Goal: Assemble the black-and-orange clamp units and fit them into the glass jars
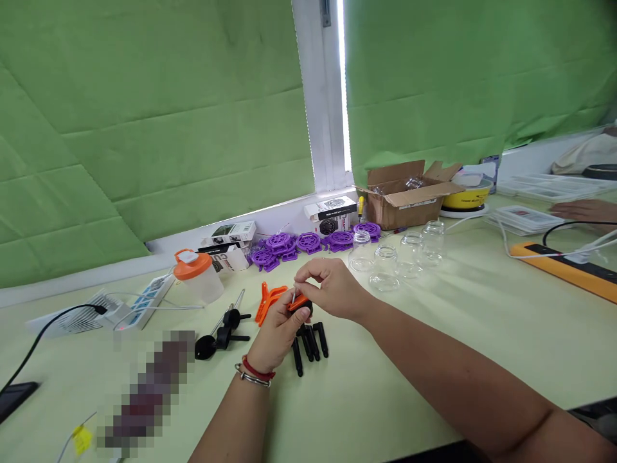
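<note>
My left hand (277,331) is closed around a small orange and black part (299,303), held just above the table. My right hand (328,286) pinches a thin metal pin (294,295) at the top of that part. Several black rods (311,344) lie on the table right below my hands. An orange clip (267,299) rests just left of my left hand. More black pieces with round ends (222,334) lie further left.
Purple plastic wheels (308,243) sit in a row at the back, with small boxes and an orange-lidded jar (197,275). Clear glass jars (385,263) stand to the right, a cardboard box (407,196) behind them. Another person's hand (583,209) rests at far right by an orange power strip (569,269).
</note>
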Motion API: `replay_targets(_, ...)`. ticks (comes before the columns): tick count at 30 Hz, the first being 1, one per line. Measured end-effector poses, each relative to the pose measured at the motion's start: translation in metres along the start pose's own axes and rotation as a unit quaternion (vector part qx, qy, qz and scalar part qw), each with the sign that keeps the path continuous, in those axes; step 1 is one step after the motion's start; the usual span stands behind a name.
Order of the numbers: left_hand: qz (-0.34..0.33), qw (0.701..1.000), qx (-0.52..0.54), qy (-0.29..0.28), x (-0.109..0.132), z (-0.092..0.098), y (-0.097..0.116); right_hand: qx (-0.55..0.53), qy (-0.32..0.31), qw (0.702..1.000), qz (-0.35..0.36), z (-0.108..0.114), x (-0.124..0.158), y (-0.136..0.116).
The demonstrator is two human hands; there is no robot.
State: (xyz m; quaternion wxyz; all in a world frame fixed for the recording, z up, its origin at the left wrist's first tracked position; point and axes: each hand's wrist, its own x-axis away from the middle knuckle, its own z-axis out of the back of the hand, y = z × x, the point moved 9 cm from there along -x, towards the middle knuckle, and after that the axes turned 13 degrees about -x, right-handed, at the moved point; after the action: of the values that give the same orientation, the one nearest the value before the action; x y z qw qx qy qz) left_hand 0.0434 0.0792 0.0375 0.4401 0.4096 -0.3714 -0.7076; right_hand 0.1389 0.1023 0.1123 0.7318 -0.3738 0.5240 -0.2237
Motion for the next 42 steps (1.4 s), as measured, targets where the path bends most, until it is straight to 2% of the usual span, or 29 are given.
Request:
replay_targets(5,-0.010,0.999,0.018,-0.027,-0.001,-0.004,0.004,-0.018,-0.019,0.999,-0.043,-0.003,0.002,0.014)
replay_targets(9,-0.004,0.999,0.016,-0.048,0.001,-0.007,0.001,0.032,-0.058,0.997,0.025,-0.003,0.001,-0.010)
replay_targets(12,0.016,0.996,0.029,-0.083,0.004,-0.014,-0.005,0.065,-0.109,0.991,0.036,-0.007,0.003,-0.019)
replay_targets(15,0.032,0.994,0.035,-0.096,0.005,-0.018,-0.009,0.045,-0.122,0.991,0.008,-0.009,0.004,-0.012)
replay_targets(23,0.052,0.992,0.079,-0.088,0.007,-0.017,-0.007,-0.059,-0.063,0.992,-0.096,-0.006,0.004,0.025)
replay_targets(27,0.048,0.987,0.117,-0.101,0.008,-0.018,-0.006,-0.087,-0.084,0.979,-0.162,-0.010,0.008,0.036)
replay_targets(29,0.044,0.986,0.131,-0.098,0.007,-0.017,-0.006,-0.044,-0.121,0.981,-0.145,-0.015,0.009,0.029)
replay_targets(34,0.024,0.986,0.153,-0.055,0.001,-0.009,-0.001,0.110,-0.239,0.965,-0.003,-0.037,0.013,-0.003)
replay_targets(38,0.028,0.986,0.164,-0.013,0.000,-0.003,0.000,0.164,-0.261,0.951,0.029,-0.044,0.015,-0.002)
replay_targets(42,0.077,0.974,0.215,0.006,0.001,0.000,-0.012,0.193,-0.271,0.942,0.032,-0.047,0.018,0.002)
